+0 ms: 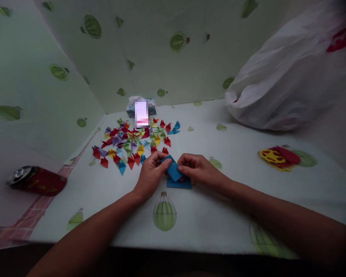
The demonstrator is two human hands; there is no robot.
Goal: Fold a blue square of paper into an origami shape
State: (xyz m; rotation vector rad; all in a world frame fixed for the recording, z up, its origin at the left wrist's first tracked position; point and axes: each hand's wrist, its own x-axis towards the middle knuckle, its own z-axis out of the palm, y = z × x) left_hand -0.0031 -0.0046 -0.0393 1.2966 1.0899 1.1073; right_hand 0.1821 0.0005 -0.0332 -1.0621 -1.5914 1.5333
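Observation:
A folded piece of blue origami paper (173, 170) is pinched between both hands, raised a little over the table. My left hand (155, 168) grips its upper left side, thumb on top. At its right corner, my right hand (196, 170) closes with thumb and forefinger. Just beneath lies more blue paper (179, 184), flat on the table and partly covered by the held piece. Beyond my left hand spread many small folded paper figures (131, 161) in red, blue, yellow, green and purple.
A lit phone (141, 113), its screen blurred, leans against a tissue box (152, 106) at the back. A red can (37, 181) stands at the left. A white plastic bag (276, 84) fills the back right. Red and yellow pieces (276, 157) lie on the right of the table (207, 219).

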